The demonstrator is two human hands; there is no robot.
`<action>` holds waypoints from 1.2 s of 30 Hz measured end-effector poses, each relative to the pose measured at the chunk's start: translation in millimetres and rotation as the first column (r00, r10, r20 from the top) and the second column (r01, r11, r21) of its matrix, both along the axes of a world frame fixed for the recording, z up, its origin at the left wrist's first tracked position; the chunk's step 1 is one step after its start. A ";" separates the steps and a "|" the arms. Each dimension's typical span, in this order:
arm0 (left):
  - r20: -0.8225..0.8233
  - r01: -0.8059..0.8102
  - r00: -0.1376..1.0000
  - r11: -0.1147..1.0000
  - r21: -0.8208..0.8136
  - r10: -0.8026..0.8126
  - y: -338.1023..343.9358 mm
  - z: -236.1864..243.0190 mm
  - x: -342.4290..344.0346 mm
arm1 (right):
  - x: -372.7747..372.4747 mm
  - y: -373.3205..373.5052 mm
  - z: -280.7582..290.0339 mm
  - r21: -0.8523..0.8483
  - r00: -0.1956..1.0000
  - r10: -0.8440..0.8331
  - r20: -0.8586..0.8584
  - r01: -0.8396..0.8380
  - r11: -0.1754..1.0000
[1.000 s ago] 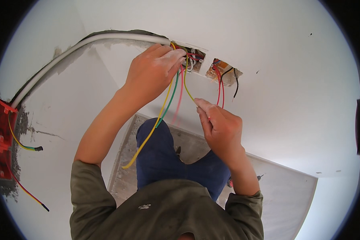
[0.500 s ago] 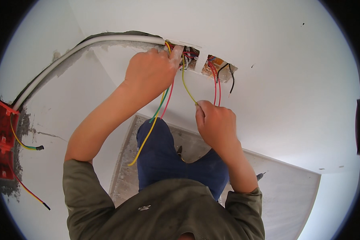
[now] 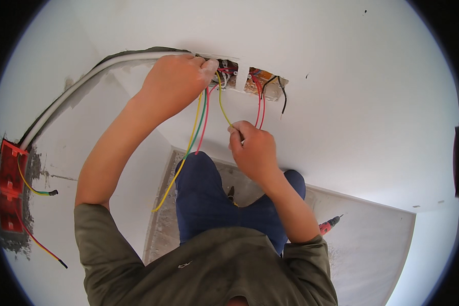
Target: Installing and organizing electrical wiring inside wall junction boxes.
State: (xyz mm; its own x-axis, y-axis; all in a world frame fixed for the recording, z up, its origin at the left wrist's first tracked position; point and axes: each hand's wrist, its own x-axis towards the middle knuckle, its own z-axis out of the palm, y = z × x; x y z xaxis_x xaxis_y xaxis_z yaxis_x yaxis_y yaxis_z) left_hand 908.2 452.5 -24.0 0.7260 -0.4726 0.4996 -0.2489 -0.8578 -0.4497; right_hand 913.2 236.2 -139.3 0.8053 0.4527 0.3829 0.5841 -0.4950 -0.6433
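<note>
My right hand (image 3: pixel 255 145) pinches the lower end of a thin yellow-green wire (image 3: pixel 221 103), which hangs slightly curved from the left wall opening (image 3: pixel 231 79). Up at that opening's left side, my left hand (image 3: pixel 178 79) has its fingers curled together; whatever is between them is hidden. Below its fingertips dangle a longer yellow wire (image 3: pixel 174 181), a green wire (image 3: pixel 204 116) and a pinkish-red wire (image 3: pixel 205 125). More wires are bunched inside the opening, partly covered by the left hand.
Right of it, another opening (image 3: pixel 279 92) has red wires (image 3: pixel 263 108) and black wires (image 3: pixel 284 98) hanging out. A white conduit (image 3: pixel 86 81) curves down to red wall boxes (image 3: pixel 10 176) with capped wires. A red power drill (image 3: pixel 329 225) lies beyond my right forearm.
The view has shifted, so the openings and both hands appear further left. My left index finger, stretched into the opening before, is now drawn back and curled. More of the drill shows.
</note>
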 end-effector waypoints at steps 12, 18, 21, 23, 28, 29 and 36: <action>-0.042 0.129 0.990 0.982 -0.135 -0.136 17.7 3.9 0.6 | -8.6 23.5 10.7 0.652 0.487 0.541 -0.685 0.079 0.754; -0.094 0.111 0.986 0.967 -0.229 -0.136 10.8 7.1 6.8 | -15.3 12.4 9.9 0.750 0.691 0.500 -0.523 0.094 0.655; -0.027 0.151 0.986 0.960 -0.237 -0.162 23.4 9.7 3.2 | -4.2 22.5 23.7 0.689 0.625 0.520 -0.582 0.039 0.724; -0.016 0.135 0.989 0.945 -0.297 -0.147 30.7 4.1 -0.6 | -0.3 30.4 25.7 0.669 0.554 0.533 -0.639 0.058 0.741; 0.036 0.231 0.973 0.939 -0.254 -0.230 23.2 -13.5 7.1 | 11.3 24.9 -12.7 0.541 0.903 0.311 -0.296 -0.110 0.834; 0.028 0.193 0.981 0.947 -0.256 -0.192 15.3 -13.2 10.9 | 13.0 19.3 -15.2 0.477 0.918 0.279 -0.282 -0.118 0.871; 0.138 0.241 0.963 0.969 -0.060 -0.231 10.1 -5.4 6.4 | -21.7 17.8 12.3 0.610 0.833 0.270 -0.483 0.099 0.786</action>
State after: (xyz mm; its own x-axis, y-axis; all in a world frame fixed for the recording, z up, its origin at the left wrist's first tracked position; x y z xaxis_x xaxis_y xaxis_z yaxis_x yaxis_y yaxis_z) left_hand 914.7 462.6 -29.4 0.5257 -0.5797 0.6225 -0.3926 -0.8146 -0.4270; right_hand 891.5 254.0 -127.0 0.9241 0.3603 0.1277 0.0875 0.1259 -0.9882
